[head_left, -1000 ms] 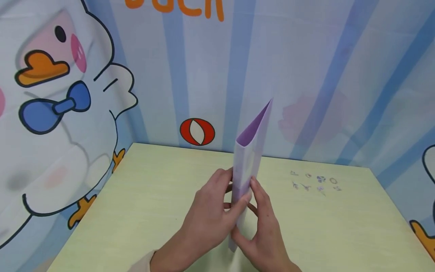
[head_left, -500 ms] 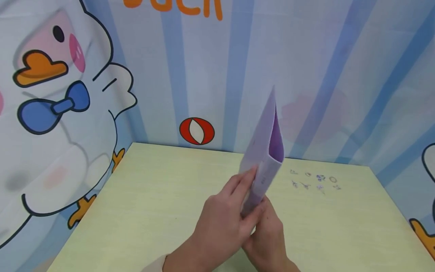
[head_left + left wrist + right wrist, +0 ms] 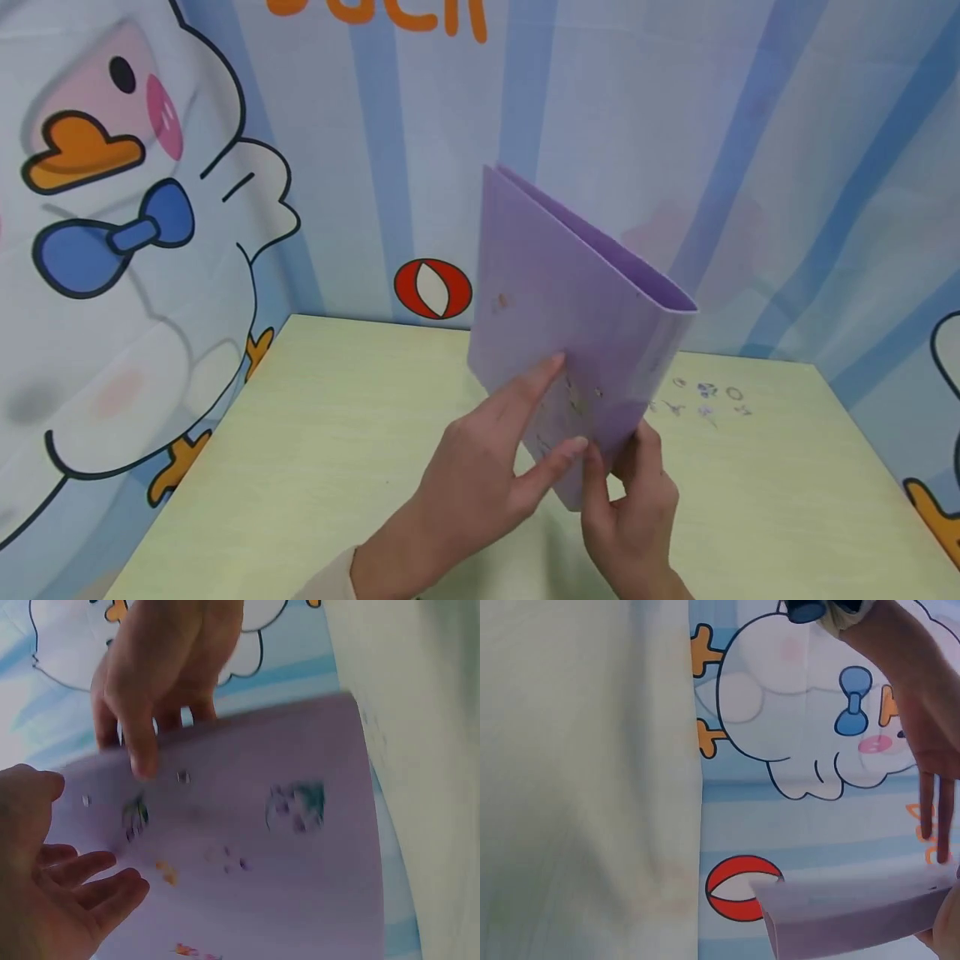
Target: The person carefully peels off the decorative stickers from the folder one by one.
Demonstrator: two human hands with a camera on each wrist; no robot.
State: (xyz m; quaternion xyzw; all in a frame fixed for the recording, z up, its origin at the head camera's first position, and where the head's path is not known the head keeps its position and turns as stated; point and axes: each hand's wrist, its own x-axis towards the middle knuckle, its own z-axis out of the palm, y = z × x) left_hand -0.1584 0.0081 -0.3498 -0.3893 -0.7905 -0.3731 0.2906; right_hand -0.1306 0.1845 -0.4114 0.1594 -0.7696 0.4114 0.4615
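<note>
A light purple folder point(image 3: 570, 283), stiff and rounded at its spine, is held upright and tilted above the table. Small coloured pictures dot its cover, and its top edge gapes slightly. My right hand point(image 3: 633, 517) grips the spine near the bottom, thumb on the cover and fingers behind; the left wrist view shows this right hand point(image 3: 165, 675) pinching the edge. My left hand point(image 3: 480, 467) is in front of the cover with fingers spread and index extended. Whether its fingertips touch the cover I cannot tell. In the right wrist view the left hand point(image 3: 934, 750) has straight fingers.
Several small purple-grey marks or pieces point(image 3: 705, 400) lie in two rows on the pale yellow table point(image 3: 337, 417), at the right. A cloth backdrop point(image 3: 330, 183) with a duck and a red ball stands behind the table.
The folder has turned from nearly edge-on to showing its front cover, spine swinging right. My right hand has moved right to its spine; my left hand's fingers have loosened from the folder.
</note>
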